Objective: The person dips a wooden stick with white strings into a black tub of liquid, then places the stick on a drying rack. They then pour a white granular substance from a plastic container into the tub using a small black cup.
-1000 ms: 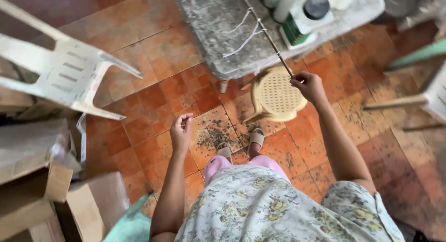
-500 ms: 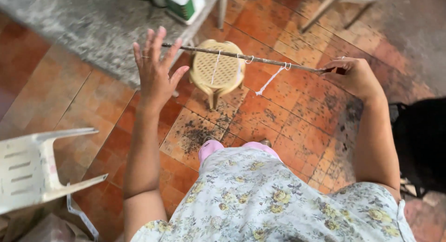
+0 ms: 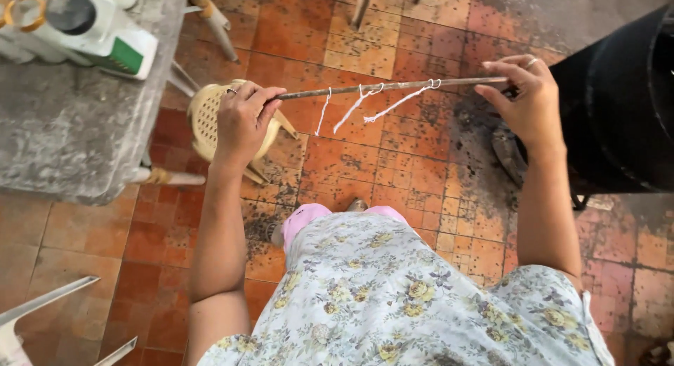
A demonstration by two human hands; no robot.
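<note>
Holding a thin stick (image 3: 393, 87) level at 12 o'clock — left hand (image 3: 242, 120) now clenched on its near end, right hand (image 3: 528, 99) pinching the other; white strings (image 3: 365, 106) dangle mid-stick, above the stool (image 3: 210, 116).

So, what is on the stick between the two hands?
In the head view, three white strings hang tied on the stick between left hand and right hand.

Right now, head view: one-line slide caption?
Left hand and right hand hold a thin stick level, white strings dangling, above tiled floor.
</note>
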